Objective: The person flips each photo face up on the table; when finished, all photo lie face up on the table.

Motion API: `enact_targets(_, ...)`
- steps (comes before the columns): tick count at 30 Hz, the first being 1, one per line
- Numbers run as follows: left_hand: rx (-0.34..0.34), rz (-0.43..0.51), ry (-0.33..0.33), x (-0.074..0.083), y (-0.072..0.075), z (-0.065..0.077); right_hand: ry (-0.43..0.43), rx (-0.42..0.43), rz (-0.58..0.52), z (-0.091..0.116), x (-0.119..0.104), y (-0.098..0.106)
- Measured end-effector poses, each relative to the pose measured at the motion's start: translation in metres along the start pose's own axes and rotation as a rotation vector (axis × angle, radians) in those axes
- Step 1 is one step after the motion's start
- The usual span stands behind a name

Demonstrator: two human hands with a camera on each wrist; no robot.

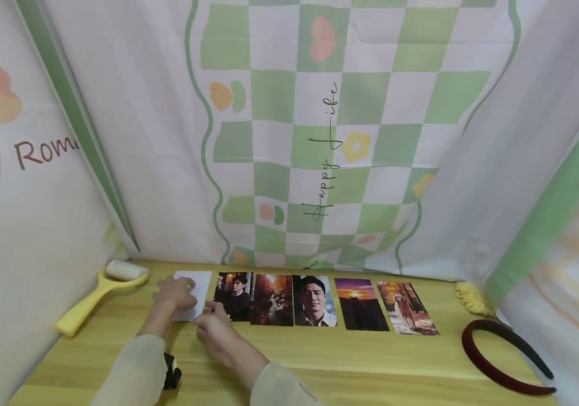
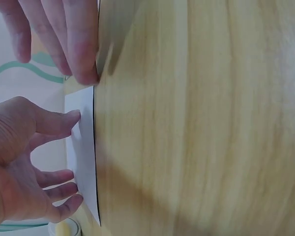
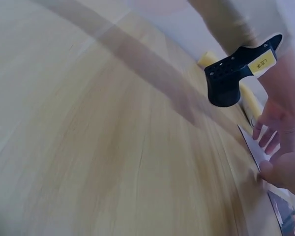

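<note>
A plain white card [image 1: 200, 282] lies at the left end of a row of photo cards on the wooden table. The spread fingertips of my left hand [image 1: 174, 293] rest on its face; in the left wrist view that hand [image 2: 27, 152] arches over the card [image 2: 84, 157]. My right hand [image 1: 218, 335] is at the card's near right corner, fingers fairly straight at its edge in the left wrist view. Beside the white card lies a photo card of a person in dark clothes [image 1: 238, 301].
Farther right lie an autumn path photo [image 1: 271, 299], a portrait [image 1: 315, 301], a sunset photo [image 1: 360, 304] and a dog photo [image 1: 406, 307]. A yellow-handled lint roller [image 1: 91, 299] lies left; a yellow fluffy item [image 1: 474, 299] and dark red headband [image 1: 492, 366] lie right. Curtains border the table.
</note>
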State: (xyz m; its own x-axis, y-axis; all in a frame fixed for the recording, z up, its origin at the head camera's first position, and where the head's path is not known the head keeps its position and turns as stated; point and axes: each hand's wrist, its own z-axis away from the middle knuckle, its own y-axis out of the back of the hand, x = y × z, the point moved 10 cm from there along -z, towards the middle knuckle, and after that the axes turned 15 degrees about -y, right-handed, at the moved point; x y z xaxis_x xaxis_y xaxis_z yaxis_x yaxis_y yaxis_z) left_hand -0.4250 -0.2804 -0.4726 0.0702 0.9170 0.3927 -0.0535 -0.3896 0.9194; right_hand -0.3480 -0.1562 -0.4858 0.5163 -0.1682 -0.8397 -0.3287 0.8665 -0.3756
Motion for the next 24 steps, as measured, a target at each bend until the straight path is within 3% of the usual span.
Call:
enact_targets(8,-0.002,0.023,0.025,-0.001,-0.005,-0.001,-0.007,-0.044,-0.077,-0.004,0.004,-0.002)
enact_targets(19,-0.013,0.041,0.032,-0.004,-0.004,-0.002,0.006,0.010,-0.049,-0.006,-0.003,-0.002)
enact_targets(24,-0.020,0.061,0.046,-0.004,-0.007,-0.003,-0.029,0.007,-0.131,-0.010,-0.005,0.002)
